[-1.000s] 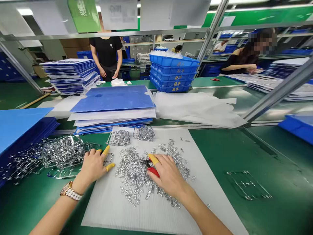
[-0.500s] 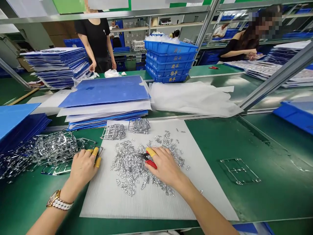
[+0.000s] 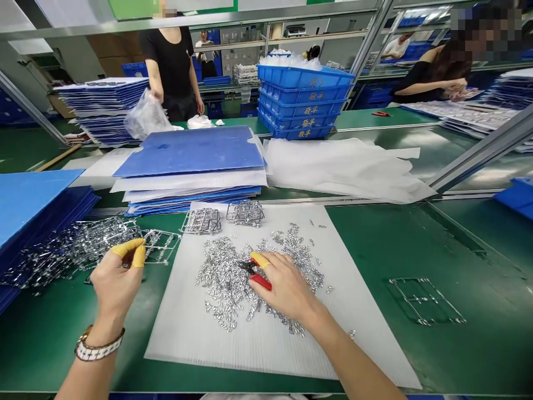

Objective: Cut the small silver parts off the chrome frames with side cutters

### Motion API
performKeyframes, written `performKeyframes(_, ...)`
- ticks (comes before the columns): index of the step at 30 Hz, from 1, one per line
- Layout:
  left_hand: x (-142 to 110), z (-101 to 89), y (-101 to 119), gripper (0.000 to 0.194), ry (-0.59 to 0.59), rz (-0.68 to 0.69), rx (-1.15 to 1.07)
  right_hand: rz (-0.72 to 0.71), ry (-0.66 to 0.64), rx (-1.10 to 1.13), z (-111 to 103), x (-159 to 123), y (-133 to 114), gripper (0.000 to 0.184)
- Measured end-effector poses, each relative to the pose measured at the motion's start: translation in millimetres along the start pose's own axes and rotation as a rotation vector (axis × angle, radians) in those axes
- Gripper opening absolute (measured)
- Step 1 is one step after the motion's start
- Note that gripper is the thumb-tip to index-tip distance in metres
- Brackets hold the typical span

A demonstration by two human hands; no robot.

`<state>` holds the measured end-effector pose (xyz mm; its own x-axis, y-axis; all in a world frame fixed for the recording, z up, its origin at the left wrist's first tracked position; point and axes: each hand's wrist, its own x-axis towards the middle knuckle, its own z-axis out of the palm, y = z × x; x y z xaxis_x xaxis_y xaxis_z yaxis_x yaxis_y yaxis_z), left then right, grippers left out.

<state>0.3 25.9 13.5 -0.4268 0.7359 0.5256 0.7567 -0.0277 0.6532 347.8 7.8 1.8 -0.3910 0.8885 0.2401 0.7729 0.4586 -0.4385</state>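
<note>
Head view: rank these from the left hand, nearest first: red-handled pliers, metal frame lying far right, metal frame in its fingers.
1. Held frame: pinched by the left hand.
2. Red-handled pliers: in the right hand.
3. Lone frame: on the green table, far right.

Over my feed, small silvery metal pieces (image 3: 220,278) lie on the flat white sheet (image 3: 187,339). Left of that sheet I have a tangled silvery metal heap (image 3: 95,239); right of it, one rectangular silvery metal frame (image 3: 425,299); behind it, a flat blue board stack (image 3: 191,153).
</note>
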Motion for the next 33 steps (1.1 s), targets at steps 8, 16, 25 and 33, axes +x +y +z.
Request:
performKeyframes(8, -32.8, 32.2, 34.1, 0.027, -0.323, -0.726, -1.019, 0.2, 0.076, 0.443, 2.2, 19.2, -27.8, 0.031)
performKeyframes(16, -80.5, 60.3, 74.2, 0.017, -0.641, -0.712, -1.144, 0.302, 0.33, 0.642, 20.5, 39.3, -37.4, 0.022)
performKeyframes(25, -62.4, 73.0, 79.0, 0.061, -0.887, -0.74, -1.518, 0.242, 0.149, 0.818, 28.7, 48.0, -40.8, 0.015)
performKeyframes(33, -67.5, 89.2, 70.1, 0.041, -0.908, -0.87, -1.638, 0.315, 0.131, 0.359, 38.3, 52.8, -26.9, 0.012)
